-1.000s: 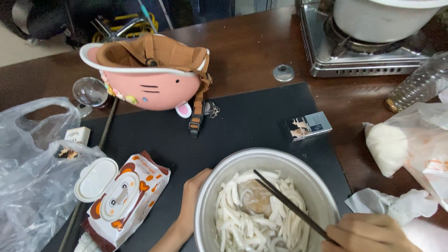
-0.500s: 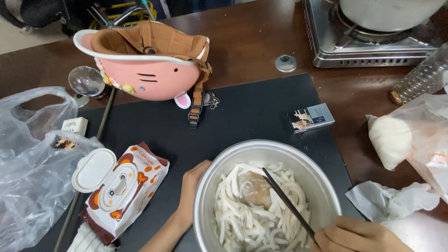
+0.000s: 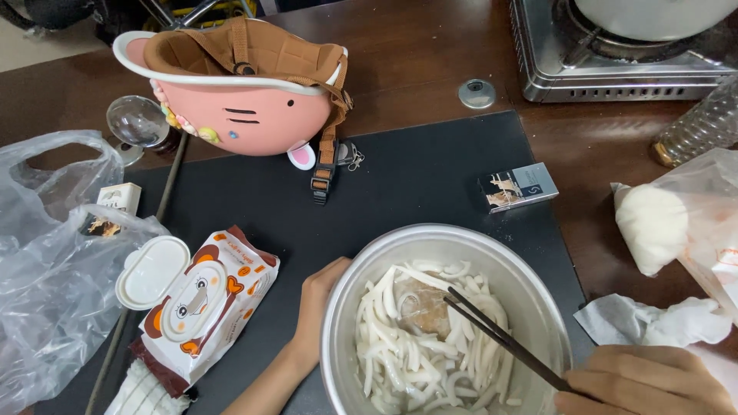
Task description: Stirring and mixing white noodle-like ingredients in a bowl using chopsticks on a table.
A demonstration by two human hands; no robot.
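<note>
Sitting between both hands [image 3: 311,307]: noodle bowl [image 3: 538,300].

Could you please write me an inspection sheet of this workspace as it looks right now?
Surface: brown wooden table with a black mat.
Job's things: metal bowl of white noodles; dark chopsticks dipped in.
Clutter: wet-wipes pack, pink pouch, small box, plastic bags, crumpled tissue.
Grippers: left hand against the bowl's side; right hand holding the chopsticks.
Cables: nothing seen.
Surroundings: gas stove with a pot, plastic bottle.
</note>
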